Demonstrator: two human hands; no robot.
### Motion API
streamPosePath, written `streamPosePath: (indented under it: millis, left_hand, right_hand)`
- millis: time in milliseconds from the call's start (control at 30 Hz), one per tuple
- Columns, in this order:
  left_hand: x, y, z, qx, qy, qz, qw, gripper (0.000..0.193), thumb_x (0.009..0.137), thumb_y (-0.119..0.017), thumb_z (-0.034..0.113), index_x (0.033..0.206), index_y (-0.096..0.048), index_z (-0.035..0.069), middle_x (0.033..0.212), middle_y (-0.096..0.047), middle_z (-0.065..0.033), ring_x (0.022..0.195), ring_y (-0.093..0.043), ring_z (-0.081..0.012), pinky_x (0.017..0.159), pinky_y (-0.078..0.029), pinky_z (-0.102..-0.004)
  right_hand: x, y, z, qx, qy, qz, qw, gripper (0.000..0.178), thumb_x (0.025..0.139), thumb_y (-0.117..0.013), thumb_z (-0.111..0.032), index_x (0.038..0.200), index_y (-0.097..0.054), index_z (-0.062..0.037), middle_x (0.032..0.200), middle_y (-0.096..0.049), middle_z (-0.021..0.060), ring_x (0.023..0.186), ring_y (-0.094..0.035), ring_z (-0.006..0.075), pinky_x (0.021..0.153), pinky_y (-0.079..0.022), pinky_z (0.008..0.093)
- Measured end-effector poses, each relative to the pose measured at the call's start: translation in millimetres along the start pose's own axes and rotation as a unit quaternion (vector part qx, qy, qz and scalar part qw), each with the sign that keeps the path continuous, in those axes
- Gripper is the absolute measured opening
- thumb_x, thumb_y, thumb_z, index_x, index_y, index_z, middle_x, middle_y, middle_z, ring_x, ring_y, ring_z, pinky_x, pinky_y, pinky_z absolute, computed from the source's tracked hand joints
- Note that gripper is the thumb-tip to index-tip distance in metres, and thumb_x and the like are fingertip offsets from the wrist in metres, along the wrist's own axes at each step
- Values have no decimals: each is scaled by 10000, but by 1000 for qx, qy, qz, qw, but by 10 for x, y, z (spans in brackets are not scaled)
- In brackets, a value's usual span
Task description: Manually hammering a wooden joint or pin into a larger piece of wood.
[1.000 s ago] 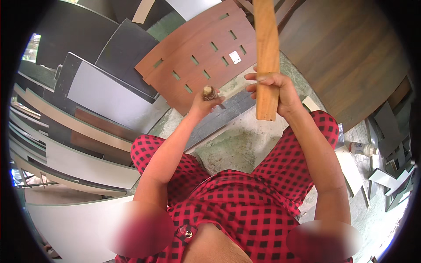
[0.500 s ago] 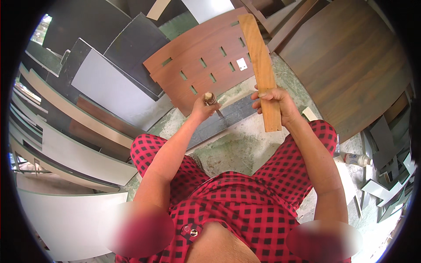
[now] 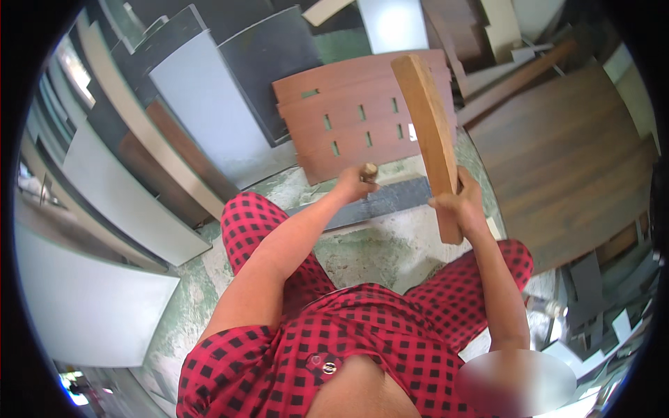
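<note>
My left hand (image 3: 353,187) is closed around a chisel (image 3: 369,171), its wooden handle end pointing up at me. The chisel stands over a long dark grey board (image 3: 398,199) lying on the floor between my knees; the lower tool is hidden by my hand. My right hand (image 3: 465,206) grips a thick, light brown length of wood (image 3: 426,118) near its lower end. That wood is raised and tilted, its far end up and to the left, apart from the chisel.
Behind the board leans a red-brown panel (image 3: 348,153) with several small slots. Grey and white sheets (image 3: 202,104) stand at left, and a large dark wood panel (image 3: 564,160) at right. A bottle (image 3: 547,306) and offcuts (image 3: 620,327) lie at lower right.
The view has shifted, so the panels appear lower and turned. The length of wood has rolled in my right hand, showing its side edge. My left hand keeps hold of the chisel.
</note>
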State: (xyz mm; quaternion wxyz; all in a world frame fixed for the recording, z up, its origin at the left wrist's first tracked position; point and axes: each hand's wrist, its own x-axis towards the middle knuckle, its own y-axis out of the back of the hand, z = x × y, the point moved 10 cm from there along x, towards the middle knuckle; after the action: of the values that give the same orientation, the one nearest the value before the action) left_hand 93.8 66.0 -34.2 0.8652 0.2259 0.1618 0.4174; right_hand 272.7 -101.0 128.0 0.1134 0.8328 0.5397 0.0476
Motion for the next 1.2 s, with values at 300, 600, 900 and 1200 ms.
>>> streamPosePath:
  millis: [300, 600, 900, 1200]
  left_hand:
    - [38, -112, -64, -8, -8, -42, 999, 399, 681, -773, 152, 1037, -635, 39, 1004, -679, -113, 973, -634, -212, 827, -487, -344]
    - [79, -287, -354, -159, -22, -61, 985, 471, 602, -732, 56, 1057, -611, 41, 962, -660, -130, 908, -613, -216, 815, -462, -346]
    - [-10, -374, -201, -114, 18, -95, 989, 361, 608, -721, 63, 953, -618, 29, 829, -644, -71, 790, -592, -201, 755, -464, -330]
    - [-41, -342, -90, -88, 43, -102, 990, 384, 637, -714, 39, 1013, -638, 29, 943, -683, -66, 886, -626, -162, 791, -479, -326]
  right_hand:
    - [-228, -767, 90, -191, 32, -57, 979, 738, 552, -781, -211, 1176, -461, 20, 980, -622, 218, 887, -621, 365, 786, -490, 391]
    - [-320, -727, -50, -43, 64, 6, 997, 630, 568, -763, -117, 1114, -478, 12, 838, -583, 80, 766, -561, 179, 718, -479, 315]
    - [-252, -689, 495, -289, -54, -35, 955, 664, 532, -800, -240, 1057, -477, 8, 856, -624, 209, 815, -622, 352, 744, -492, 396]
    - [-319, -652, 222, -180, -6, -12, 984, 601, 559, -779, -222, 1010, -447, -4, 830, -613, 191, 786, -615, 326, 731, -489, 386]
